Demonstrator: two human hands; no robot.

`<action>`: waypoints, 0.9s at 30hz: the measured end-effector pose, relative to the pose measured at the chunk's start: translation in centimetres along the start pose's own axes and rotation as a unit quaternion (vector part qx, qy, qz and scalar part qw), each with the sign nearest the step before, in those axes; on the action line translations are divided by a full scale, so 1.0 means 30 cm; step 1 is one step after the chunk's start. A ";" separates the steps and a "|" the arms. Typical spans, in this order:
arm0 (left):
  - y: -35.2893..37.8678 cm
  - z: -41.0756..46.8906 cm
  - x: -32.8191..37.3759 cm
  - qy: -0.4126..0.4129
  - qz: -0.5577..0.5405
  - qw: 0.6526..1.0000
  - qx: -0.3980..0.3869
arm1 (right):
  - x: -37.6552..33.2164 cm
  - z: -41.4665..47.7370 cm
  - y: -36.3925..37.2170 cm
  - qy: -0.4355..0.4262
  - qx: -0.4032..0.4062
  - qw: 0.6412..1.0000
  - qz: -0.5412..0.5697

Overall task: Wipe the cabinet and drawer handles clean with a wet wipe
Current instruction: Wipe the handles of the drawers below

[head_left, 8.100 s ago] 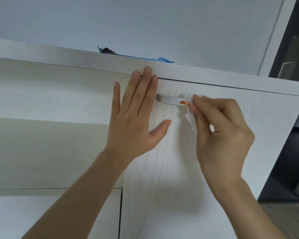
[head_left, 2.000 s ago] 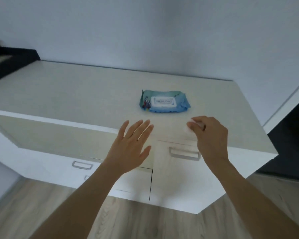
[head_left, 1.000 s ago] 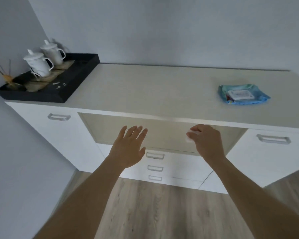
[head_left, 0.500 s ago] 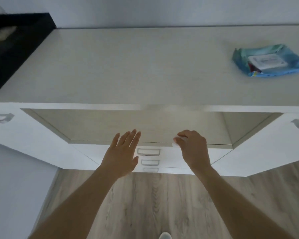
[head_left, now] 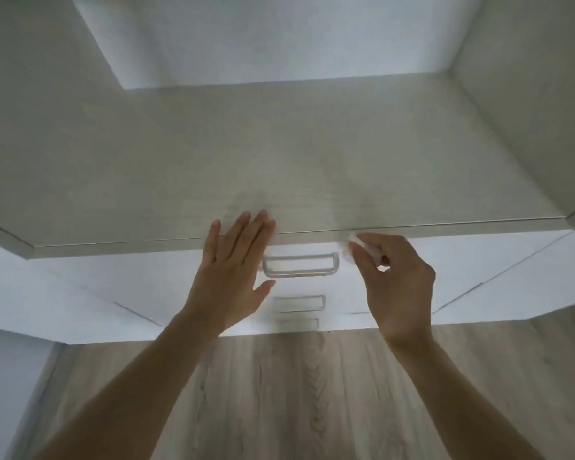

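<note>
Three silver drawer handles sit stacked below the open shelf: the top handle (head_left: 300,264), the middle handle (head_left: 298,303) and the bottom handle (head_left: 297,323). My left hand (head_left: 234,270) is flat with straight fingers, just left of the top handle, fingertips at the shelf edge. My right hand (head_left: 397,280) pinches a crumpled white wet wipe (head_left: 359,244) just right of the top handle, close to its right end. A small orange mark shows along the top handle's lower edge.
The recessed shelf (head_left: 279,154) of the pale wood cabinet fills the upper view, with white cabinet doors (head_left: 498,267) on either side of the drawers. Wood-plank floor (head_left: 312,393) lies below.
The view has dropped and closed in on the drawers; the cabinet top and wipe packet have left the frame. Both hands have moved in to either side of the top drawer handle.
</note>
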State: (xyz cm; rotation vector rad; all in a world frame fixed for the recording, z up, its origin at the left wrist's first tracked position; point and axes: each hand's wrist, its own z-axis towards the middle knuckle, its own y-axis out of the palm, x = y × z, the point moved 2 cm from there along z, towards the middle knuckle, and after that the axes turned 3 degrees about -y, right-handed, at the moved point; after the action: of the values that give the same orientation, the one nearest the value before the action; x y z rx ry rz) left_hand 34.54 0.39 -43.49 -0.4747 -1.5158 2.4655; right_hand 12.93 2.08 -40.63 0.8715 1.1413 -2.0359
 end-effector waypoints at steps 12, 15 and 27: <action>0.188 0.001 -0.034 0.053 0.068 0.932 0.353 | 0.150 -0.110 0.141 -0.208 0.151 0.962 0.090; 0.213 -0.008 -0.032 0.043 0.070 0.920 0.384 | 0.182 -0.132 0.159 -0.252 0.168 0.950 0.076; 0.277 -0.021 0.005 -0.014 0.024 0.903 0.429 | 0.214 -0.170 0.249 -0.164 0.230 0.933 0.223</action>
State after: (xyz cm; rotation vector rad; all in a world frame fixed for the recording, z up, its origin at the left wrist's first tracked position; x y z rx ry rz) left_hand 34.58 -2.78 -51.19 -0.2930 -0.2988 2.8388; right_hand 16.30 2.13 -51.21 0.8667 0.2473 -1.9781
